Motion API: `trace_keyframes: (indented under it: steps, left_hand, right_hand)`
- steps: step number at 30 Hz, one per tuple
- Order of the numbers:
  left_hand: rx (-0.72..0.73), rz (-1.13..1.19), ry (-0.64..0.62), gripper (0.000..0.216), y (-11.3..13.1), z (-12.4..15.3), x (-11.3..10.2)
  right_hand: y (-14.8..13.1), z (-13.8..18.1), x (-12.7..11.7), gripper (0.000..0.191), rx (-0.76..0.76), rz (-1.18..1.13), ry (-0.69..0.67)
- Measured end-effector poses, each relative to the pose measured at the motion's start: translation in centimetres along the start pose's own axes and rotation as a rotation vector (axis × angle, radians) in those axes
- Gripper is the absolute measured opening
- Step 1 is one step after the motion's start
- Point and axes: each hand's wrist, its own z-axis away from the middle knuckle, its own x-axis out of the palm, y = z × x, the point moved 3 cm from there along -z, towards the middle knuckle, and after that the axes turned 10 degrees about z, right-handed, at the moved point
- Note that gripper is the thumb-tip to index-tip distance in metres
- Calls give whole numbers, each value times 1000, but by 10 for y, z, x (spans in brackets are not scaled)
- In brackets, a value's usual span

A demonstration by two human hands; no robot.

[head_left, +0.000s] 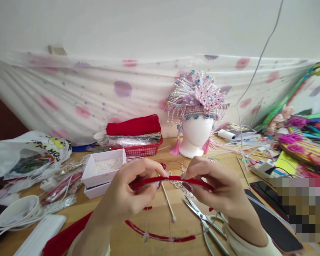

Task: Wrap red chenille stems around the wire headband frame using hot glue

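Observation:
A curved red velvety strip [174,178] is stretched between my two hands, above the wooden table. My left hand [133,188] pinches it between thumb and fingers on the left; my right hand [216,186] pinches it on the right. Their fingertips are a short way apart, near the strip's middle. Lower down, a second curved red strip [160,236] has thin wires and small clear blobs on it. Between the hands lies a cotton swab [168,202]. Metal scissors [202,216] rest, blades apart, below my right hand. A string of white beads [173,183] is partly hidden behind the held strip.
A white mannequin head [197,131] wears a beaded pink headdress [198,94]. Left of it stands a red basket [149,149] with a red bundle [133,124]. White boxes [86,174], a cup [18,213] and plastic bags lie left; phones [269,199] and craft flowers lie right.

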Motion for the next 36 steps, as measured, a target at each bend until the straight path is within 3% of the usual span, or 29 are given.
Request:
trace_keyframes:
  steps: [23,36]
  left_hand:
    - [-205,26,-8,21,1,0,1]
    - [-319,128,-9,20,2,-2,5]
  right_hand:
    - [-3,-3,-1,26,-18,9,7]
    - [2,-1,1,19,77,-3,5]
